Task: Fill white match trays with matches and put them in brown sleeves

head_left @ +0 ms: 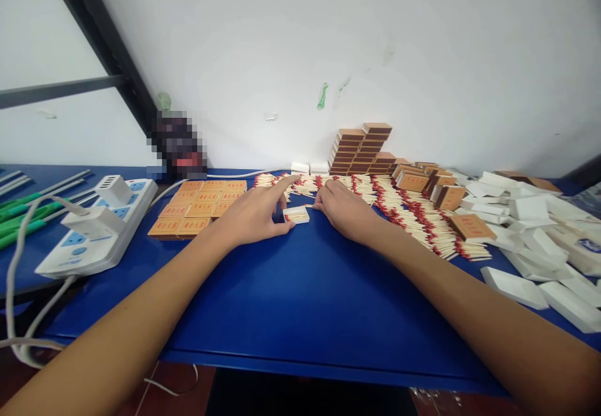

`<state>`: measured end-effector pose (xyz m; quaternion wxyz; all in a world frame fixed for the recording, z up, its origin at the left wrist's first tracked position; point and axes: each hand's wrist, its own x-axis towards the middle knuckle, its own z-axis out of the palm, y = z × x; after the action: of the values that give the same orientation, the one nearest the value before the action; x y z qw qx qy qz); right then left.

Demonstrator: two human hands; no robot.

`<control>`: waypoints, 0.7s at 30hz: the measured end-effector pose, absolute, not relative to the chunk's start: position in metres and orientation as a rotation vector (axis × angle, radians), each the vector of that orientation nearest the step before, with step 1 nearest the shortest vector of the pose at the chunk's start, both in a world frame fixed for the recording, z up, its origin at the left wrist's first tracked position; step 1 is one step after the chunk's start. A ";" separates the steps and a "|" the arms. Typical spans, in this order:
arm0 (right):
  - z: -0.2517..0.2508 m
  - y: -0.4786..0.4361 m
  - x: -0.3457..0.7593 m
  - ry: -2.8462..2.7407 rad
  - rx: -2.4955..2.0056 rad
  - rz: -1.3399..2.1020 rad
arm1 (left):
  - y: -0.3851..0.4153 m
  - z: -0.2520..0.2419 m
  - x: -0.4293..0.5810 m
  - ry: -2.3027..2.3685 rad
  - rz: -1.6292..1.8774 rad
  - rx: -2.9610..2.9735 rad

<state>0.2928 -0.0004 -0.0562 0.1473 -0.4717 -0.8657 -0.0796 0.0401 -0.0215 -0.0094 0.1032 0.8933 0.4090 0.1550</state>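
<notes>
Near the middle of the blue table, a small white matchbox tray point(302, 215) holds a few matches with red heads. My left hand point(256, 210) steadies its left end, thumb at the front and curled fingers behind, while the index finger stretches out above. Just to the right of the tray, my right hand point(342, 208) is closed in a pinch. A single match point(308, 206) sticks out from its fingertips toward the tray. Loose matches point(413, 218) lie in rows behind and to the right of my hands.
Filled orange matchboxes point(188, 210) lie in rows at left. More are stacked point(359, 153) against the wall. Orange sleeves point(451, 197) and white trays point(530, 240) are heaped at right. A power strip point(101, 231) with cables and green-handled rods point(28, 215) occupy the far left.
</notes>
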 end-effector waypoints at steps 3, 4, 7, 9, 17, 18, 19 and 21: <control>-0.050 -0.003 0.294 -2.480 -1.364 -0.225 | -0.022 -0.008 0.041 1.223 0.453 2.623; -0.047 -0.005 0.294 -2.472 -1.361 -0.215 | -0.022 -0.008 0.041 1.226 0.451 2.625; -0.040 -0.014 0.286 -2.493 -1.321 -0.231 | -0.024 -0.008 0.042 1.202 0.456 2.643; -0.037 -0.021 0.277 -2.551 -1.265 -0.284 | -0.024 -0.009 0.043 1.182 0.465 2.646; -0.042 -0.016 0.276 -2.430 -1.197 -0.146 | -0.026 -0.009 0.043 1.182 0.463 2.639; -0.044 -0.011 0.281 -2.366 -1.228 -0.109 | -0.026 -0.009 0.043 1.186 0.459 2.642; -0.046 -0.005 0.286 -2.317 -1.258 -0.087 | -0.026 -0.009 0.043 1.191 0.455 2.644; -0.051 0.005 0.294 -2.296 -1.285 -0.037 | -0.026 -0.009 0.043 1.197 0.448 2.646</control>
<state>0.2942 0.0046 -0.0510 0.2525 -0.4724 -0.8443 -0.0137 0.0431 -0.0264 -0.0091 0.1013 0.8959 0.4051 0.1516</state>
